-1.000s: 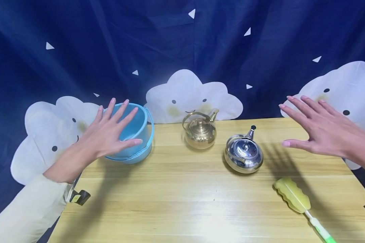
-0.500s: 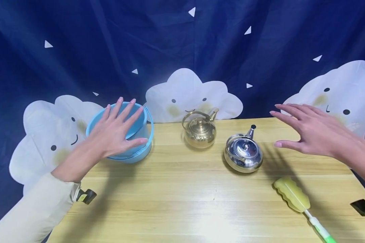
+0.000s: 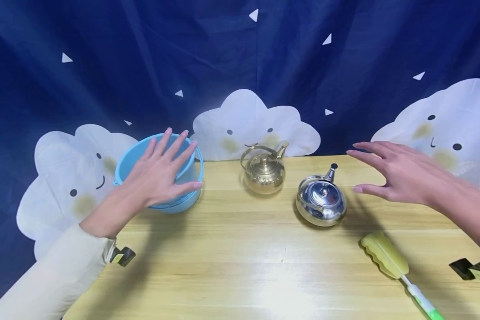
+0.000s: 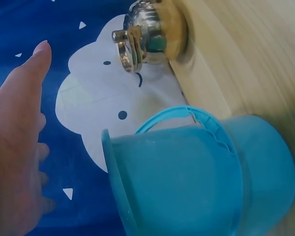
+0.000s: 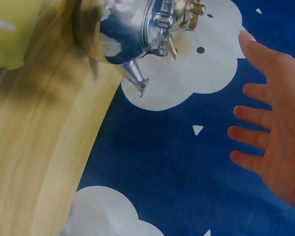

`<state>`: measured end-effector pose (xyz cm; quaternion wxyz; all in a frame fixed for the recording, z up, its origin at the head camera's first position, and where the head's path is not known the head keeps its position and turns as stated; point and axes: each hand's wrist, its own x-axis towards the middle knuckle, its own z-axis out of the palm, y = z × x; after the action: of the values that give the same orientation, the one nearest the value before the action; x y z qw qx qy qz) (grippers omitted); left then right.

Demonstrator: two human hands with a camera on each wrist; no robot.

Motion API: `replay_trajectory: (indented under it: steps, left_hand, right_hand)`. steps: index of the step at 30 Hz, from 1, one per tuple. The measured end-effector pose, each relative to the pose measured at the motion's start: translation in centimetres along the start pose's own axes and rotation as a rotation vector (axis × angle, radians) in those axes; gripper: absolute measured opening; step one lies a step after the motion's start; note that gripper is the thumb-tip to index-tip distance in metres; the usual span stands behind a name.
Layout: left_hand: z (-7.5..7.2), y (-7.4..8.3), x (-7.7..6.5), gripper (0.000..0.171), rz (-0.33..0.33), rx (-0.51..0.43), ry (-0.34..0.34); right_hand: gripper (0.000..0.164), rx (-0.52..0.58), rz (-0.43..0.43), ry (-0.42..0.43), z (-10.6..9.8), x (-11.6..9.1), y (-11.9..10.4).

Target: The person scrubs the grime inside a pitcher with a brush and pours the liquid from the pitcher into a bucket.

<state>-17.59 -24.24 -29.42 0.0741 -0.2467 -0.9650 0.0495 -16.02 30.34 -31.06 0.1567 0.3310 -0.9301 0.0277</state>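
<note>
With fingers spread, my left hand hovers above the light blue bucket at the left of the table. The left wrist view shows that hand apart from the bucket, whose handle hangs at its side. My right hand is held in the air to the right of the silver teapot, fingers extended and holding nothing. Between bucket and silver teapot, farther back, stands a gold teapot with an arched handle. A yellow sponge brush with a white and green handle lies at the front right, below my right hand.
Everything stands on a light wooden table. Close behind its back edge hangs a dark blue curtain printed with white clouds and small triangles. A black wrist camera sits at my left cuff.
Both hands have drifted inward: the left one to the right over the bucket, the right one to the left toward the silver teapot. Bucket, teapots and brush have not moved.
</note>
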Motion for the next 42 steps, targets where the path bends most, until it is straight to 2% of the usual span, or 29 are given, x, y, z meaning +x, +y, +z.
replay_trajectory:
  steps: [7,18,29,42]
  left_hand:
    - [0.5,0.4,0.3,0.097,0.013,0.003,0.046]
    - [1.0,1.3,0.9,0.095,0.028,0.012,0.082]
    - [1.9,1.7,1.3,0.094,0.055,0.025,0.115]
    - [2.4,2.4,1.5,0.091,0.04,0.027,0.098]
  right_hand:
    - [0.088,-0.016,0.027,-0.043,0.1,0.4,-0.5]
    - [0.079,0.0,-0.039,0.024,1.2,0.7,-0.5]
    - [0.074,0.026,-0.045,0.037,2.0,0.7,-0.8]
    - [0.066,0.058,-0.115,0.052,3.2,0.9,-1.1]
